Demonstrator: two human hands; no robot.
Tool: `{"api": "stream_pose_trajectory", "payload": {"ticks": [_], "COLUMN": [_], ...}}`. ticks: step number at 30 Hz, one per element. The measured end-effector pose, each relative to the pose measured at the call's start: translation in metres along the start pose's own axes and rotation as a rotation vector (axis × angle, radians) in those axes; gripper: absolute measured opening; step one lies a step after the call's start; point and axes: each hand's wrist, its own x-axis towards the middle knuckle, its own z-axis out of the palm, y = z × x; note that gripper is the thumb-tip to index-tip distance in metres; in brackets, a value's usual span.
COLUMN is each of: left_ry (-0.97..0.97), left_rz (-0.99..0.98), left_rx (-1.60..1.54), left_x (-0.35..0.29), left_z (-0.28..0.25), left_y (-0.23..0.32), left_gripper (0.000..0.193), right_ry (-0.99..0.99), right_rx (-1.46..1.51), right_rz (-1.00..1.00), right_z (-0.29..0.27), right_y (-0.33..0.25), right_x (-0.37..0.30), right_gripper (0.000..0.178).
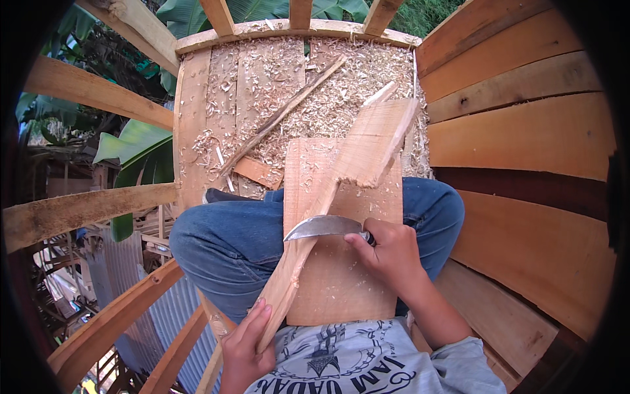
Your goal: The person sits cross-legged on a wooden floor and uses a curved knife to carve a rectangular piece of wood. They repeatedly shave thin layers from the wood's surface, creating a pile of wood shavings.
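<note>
My right hand (388, 253) is closed round the dark handle of a curved knife (326, 227). The knife's blade points left and lies across the narrow part of a partly carved piece of wood (357, 154). This piece slants from lower left to upper right, with a broad end and a rough notch at the far side. My left hand (248, 340) grips its near, narrow end close to my shirt. Beneath it, a flat rectangular board (348, 276) rests across my lap, over my crossed legs in blue jeans (223, 243).
Wood shavings (262, 79) cover the plank floor ahead. A long thin stick (282, 115) and a short wood offcut (259, 172) lie there. Wooden rails (92, 207) stand at the left, and a plank wall (518, 138) rises at the right. Corrugated sheeting (141, 308) lies beyond the left rails.
</note>
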Motion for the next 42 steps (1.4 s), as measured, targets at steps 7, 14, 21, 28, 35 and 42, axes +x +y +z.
{"api": "stream_pose_trajectory", "payload": {"ticks": [7,14,21,28,35,42], "left_ry": [0.013,-0.030,0.032,-0.031,-0.040,0.027], "left_rz": [-0.027,-0.193,-0.027,-0.165,-0.172,-0.065], "left_rx": [-0.005,-0.085,0.003,-0.025,-0.012,0.028], "left_x": [0.003,0.003,0.003,0.006,0.006,0.007], "left_z": [-0.001,-0.008,-0.007,-0.019,-0.021,-0.019], "left_y": [0.007,0.011,0.001,0.002,0.005,-0.001], "left_gripper": [0.054,0.056,0.050,0.049,0.049,0.051], "right_ry": [0.067,0.152,0.041,0.022,0.104,0.179], "right_rx": [-0.108,-0.204,0.028,0.033,-0.129,-0.124], "right_rz": [-0.013,-0.036,0.004,-0.053,-0.018,0.007], "right_z": [0.005,0.001,0.003,0.012,0.010,0.006], "right_y": [0.014,0.026,0.009,-0.005,0.013,0.018], "right_x": [0.033,0.057,0.027,0.021,0.043,0.053], "right_gripper": [0.056,0.057,0.057,0.059,0.058,0.055]}}
